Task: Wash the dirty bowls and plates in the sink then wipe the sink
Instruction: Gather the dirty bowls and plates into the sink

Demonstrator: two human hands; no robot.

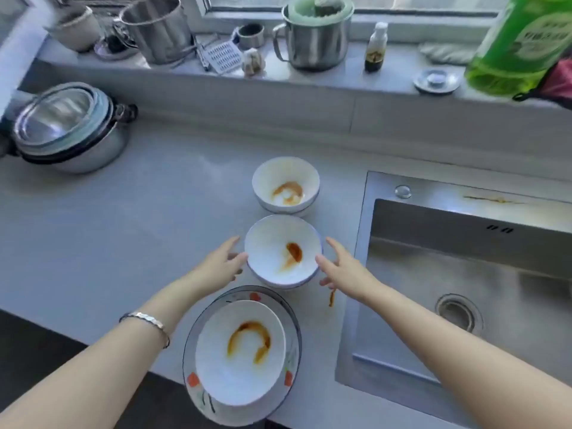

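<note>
Two white bowls smeared with brown sauce stand on the grey counter: a far bowl (286, 184) and a near bowl (283, 250). In front of them a white plate (240, 351) with a sauce ring lies on a patterned plate (294, 335). My left hand (221, 263) is at the near bowl's left side, fingers straight, thumb touching its rim. My right hand (343, 267) is at its right side, fingers spread, fingertips at the rim. The steel sink (464, 289) lies to the right, with a sauce streak (495, 199) on its back ledge.
A sauce smear (332, 297) marks the counter beside the sink. A lidded pot (66, 128) stands at the left. The sill holds a steel pot (158, 29), a steel mug (315, 35), a small bottle (376, 48), a sink plug (436, 80) and a green detergent bottle (520, 44).
</note>
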